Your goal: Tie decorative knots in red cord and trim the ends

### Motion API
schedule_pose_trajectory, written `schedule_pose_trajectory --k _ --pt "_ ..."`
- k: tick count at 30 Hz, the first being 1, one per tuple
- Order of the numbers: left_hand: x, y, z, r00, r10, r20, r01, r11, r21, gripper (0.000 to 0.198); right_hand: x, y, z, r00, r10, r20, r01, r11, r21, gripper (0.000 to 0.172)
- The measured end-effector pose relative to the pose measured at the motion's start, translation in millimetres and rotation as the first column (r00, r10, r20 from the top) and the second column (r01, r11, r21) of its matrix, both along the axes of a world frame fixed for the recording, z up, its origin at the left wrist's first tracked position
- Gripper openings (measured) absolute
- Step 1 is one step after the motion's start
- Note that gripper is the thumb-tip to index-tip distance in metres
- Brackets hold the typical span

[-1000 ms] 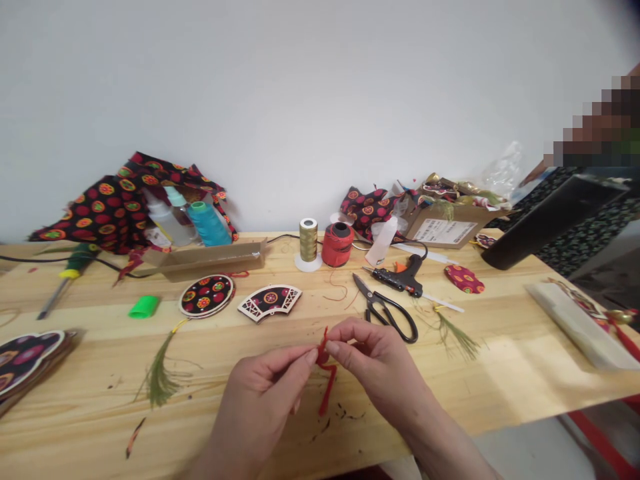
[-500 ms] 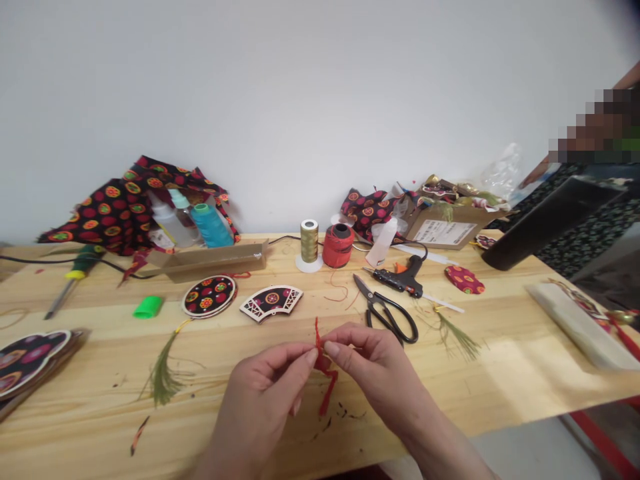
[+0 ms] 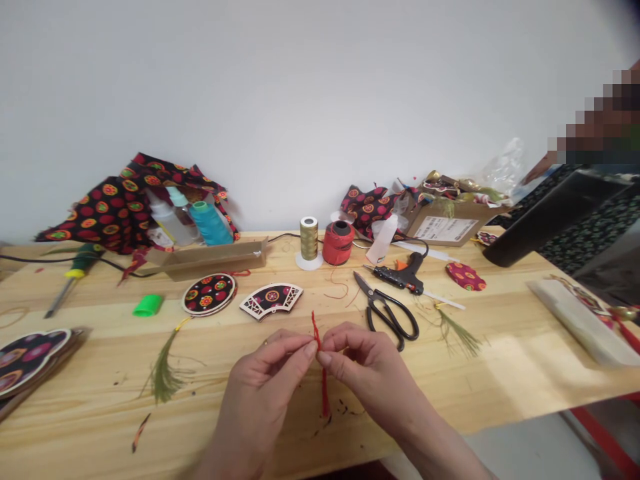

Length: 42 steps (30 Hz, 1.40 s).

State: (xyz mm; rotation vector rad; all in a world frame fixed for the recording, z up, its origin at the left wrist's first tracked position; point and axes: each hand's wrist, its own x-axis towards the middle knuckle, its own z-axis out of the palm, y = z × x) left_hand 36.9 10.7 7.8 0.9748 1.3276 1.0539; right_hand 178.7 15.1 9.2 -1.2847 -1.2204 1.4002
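Note:
My left hand (image 3: 265,387) and my right hand (image 3: 367,370) meet fingertip to fingertip over the wooden table (image 3: 500,373), both pinching a red cord (image 3: 324,387). A short end of the cord sticks up above the pinch and a longer straight length hangs down toward the table. Black scissors (image 3: 387,310) lie just beyond my right hand. A fan-shaped fabric-covered piece (image 3: 271,298) and a round one (image 3: 209,294) lie beyond my left hand.
At the back stand a gold thread spool (image 3: 309,240), a red thread spool (image 3: 337,244), a glue gun (image 3: 400,275), bottles and patterned fabric (image 3: 110,203). A green tassel (image 3: 163,373) lies left, another (image 3: 457,333) right. Another person's arm (image 3: 595,133) shows far right.
The bent, looped red cord between my fingertips has been pulled straight; it now hangs as one line. My hands stayed in nearly the same place.

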Motion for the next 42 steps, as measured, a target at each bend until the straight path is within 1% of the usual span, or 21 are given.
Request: schedule_pose_trajectory --k 3,5,7,18,24,30,42 --pt "-0.7 -1.3 -0.9 0.996 0.0 0.089 0.004 0.999 -0.045 0.012 -0.2 0.5 -2.6 0.999 -0.004 -0.042 0.002 0.999 -0.038 0.012" --pt "-0.7 -1.2 -1.3 0.988 0.01 0.157 0.004 0.996 -0.086 0.013 -0.3 0.6 -3.0 1.0 -0.004 -0.031 0.003 0.999 -0.04 0.012" --pt "-0.1 -0.2 -0.9 0.982 0.027 0.187 -0.005 0.993 -0.119 0.013 -0.3 0.6 -2.7 1.0 0.002 -0.017 -0.003 0.999 -0.033 0.012" --pt "2.8 4.8 3.2 0.979 0.038 0.198 -0.007 0.988 -0.155 0.013 -0.2 1.2 0.2 0.999 0.032 -0.041 -0.034 0.998 -0.051 0.013" --pt "3.9 5.6 5.4 0.981 0.05 0.186 -0.022 0.988 -0.151 0.011 -1.0 2.1 2.0 0.998 0.019 -0.056 -0.023 0.997 -0.073 0.015" --pt "3.1 4.9 3.6 0.979 0.056 0.196 -0.025 0.988 -0.153 0.012 0.8 2.1 4.6 0.998 0.002 -0.057 -0.007 0.995 -0.101 0.019" --pt "2.3 4.2 2.1 0.978 0.07 0.196 -0.04 0.987 -0.153 0.014 2.9 1.9 -1.7 0.997 -0.017 -0.075 0.01 0.996 -0.091 0.018"
